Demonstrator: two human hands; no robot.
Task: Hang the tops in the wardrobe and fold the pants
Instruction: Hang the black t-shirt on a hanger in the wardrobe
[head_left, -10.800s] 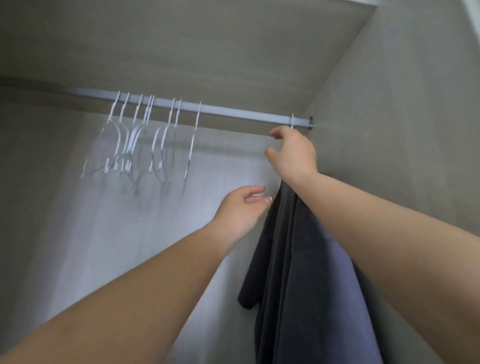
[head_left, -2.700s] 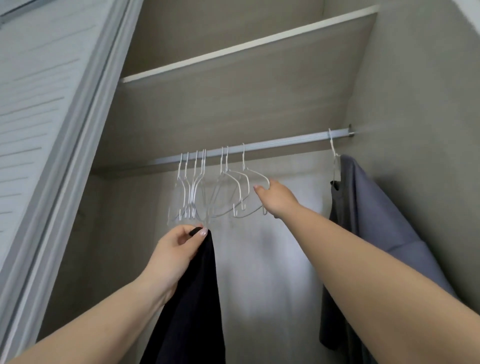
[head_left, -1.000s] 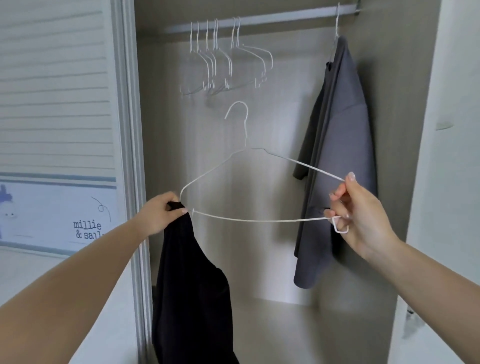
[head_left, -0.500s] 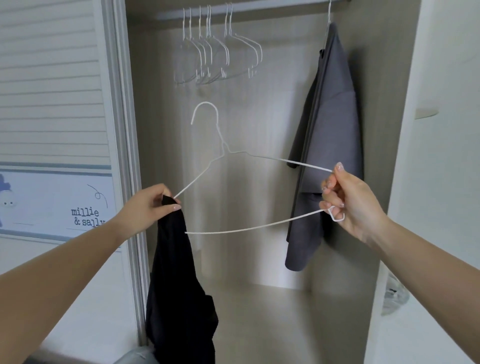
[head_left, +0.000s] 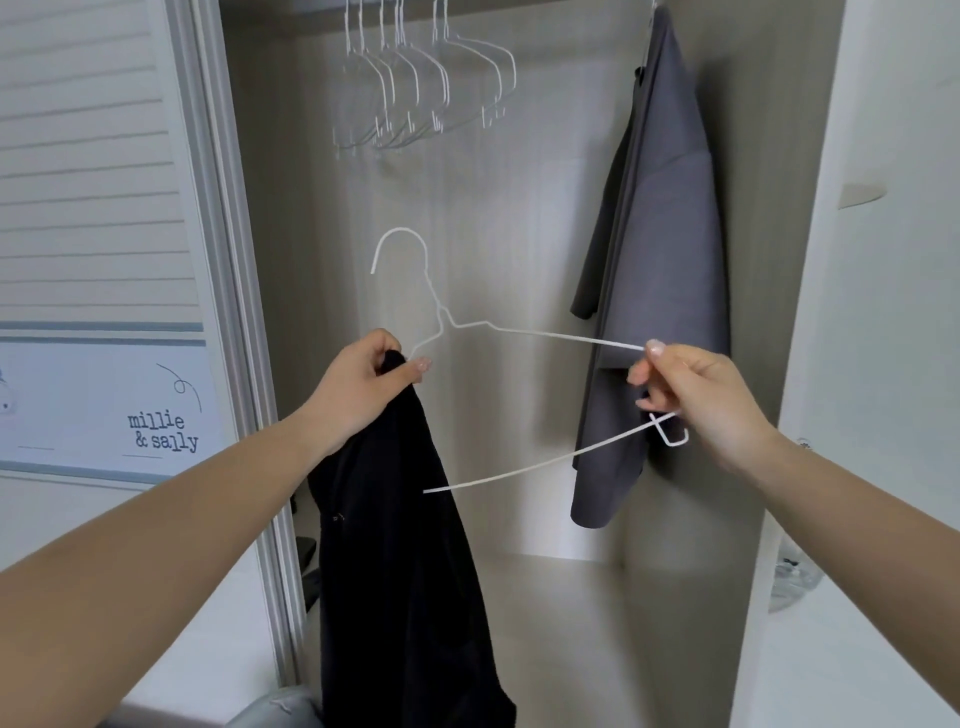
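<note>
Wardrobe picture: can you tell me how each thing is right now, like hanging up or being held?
white hanger: off the rail, tilted, its left end going into the black top
black top: dangling, not hung yet
grey top: hanging in the wardrobe
empty hangers: bunched, hanging, bare
left hand: gripping the black top
right hand: pinching the white hanger's right end

The top edge is cutting off the hooks of the spare hangers (head_left: 426, 78) and the grey top (head_left: 660, 234). The black top (head_left: 405, 597) is hiding the held hanger's (head_left: 519, 332) left end and running off the bottom edge.
</note>
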